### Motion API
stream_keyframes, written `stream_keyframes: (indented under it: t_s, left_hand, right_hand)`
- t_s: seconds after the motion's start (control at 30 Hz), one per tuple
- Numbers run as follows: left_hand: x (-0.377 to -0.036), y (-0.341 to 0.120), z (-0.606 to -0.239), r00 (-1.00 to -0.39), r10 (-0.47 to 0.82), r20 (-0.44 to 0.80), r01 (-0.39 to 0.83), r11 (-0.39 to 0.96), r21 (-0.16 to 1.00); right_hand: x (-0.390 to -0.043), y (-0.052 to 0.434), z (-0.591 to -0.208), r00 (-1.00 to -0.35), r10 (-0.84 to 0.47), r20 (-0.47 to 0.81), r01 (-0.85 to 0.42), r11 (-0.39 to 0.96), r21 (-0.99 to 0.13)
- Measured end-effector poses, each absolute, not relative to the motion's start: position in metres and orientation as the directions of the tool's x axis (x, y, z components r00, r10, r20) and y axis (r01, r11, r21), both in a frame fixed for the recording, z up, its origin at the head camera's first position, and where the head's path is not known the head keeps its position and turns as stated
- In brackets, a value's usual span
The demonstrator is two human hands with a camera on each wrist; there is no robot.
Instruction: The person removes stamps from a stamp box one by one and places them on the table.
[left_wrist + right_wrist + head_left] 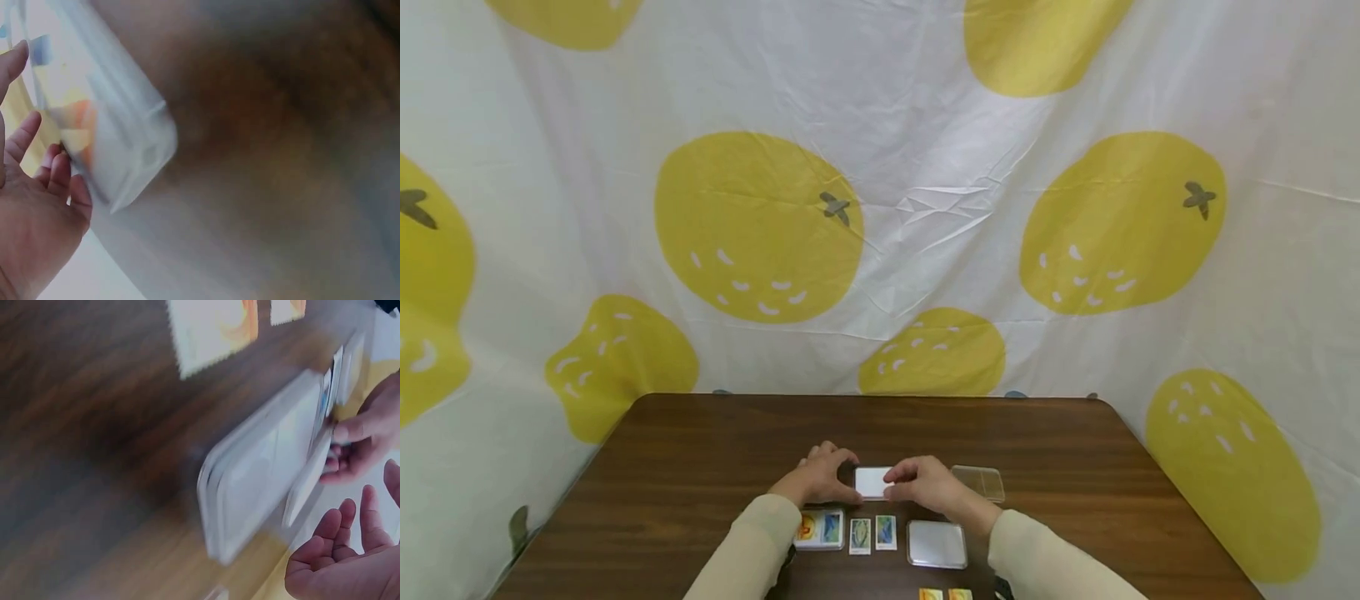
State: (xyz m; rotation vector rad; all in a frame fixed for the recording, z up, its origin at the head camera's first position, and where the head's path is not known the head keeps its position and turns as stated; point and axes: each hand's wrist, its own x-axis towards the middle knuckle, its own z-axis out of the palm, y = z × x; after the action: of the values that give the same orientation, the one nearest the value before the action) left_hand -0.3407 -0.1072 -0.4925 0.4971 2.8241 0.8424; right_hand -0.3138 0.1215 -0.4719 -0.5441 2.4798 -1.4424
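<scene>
a lemon-print sheet hangs behind the brown desk (700, 450). both hands hold a white card stack (873, 481) at mid-desk: left hand (817, 477) and right hand (925, 485), fingers clamped on its ends. three cards (872, 533) lie dealt near a case (937, 544); most of the stack looks undealt.

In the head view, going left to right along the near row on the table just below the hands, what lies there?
Clear case holding picture cards → first loose card → second loose card → clear lid lying flat. All four lie apart on the wooden table.
</scene>
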Motion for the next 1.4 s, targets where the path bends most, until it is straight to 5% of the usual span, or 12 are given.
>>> stream_keyframes:
  t_s: [0.33,0.87,1.4]
  left_hand:
    - [-0.350,-0.101,-0.473,-0.927,0.373,-0.025,0.289,0.758,0.584]
    - [-0.352,-0.051,-0.467,-0.885,0.463,0.038,0.398,0.711,0.580]
    - [-0.341,-0.020,-0.474,-0.882,0.472,0.016,0.387,0.702,0.598]
  right_hand:
    - [-0.328,0.175,-0.466,-0.930,-0.367,-0.008,-0.190,0.500,-0.845]
    - [-0.352,0.262,-0.482,-0.936,-0.342,0.080,-0.309,0.693,-0.651]
    - [-0.347,0.279,-0.493,-0.942,-0.334,0.037,-0.314,0.836,-0.451]
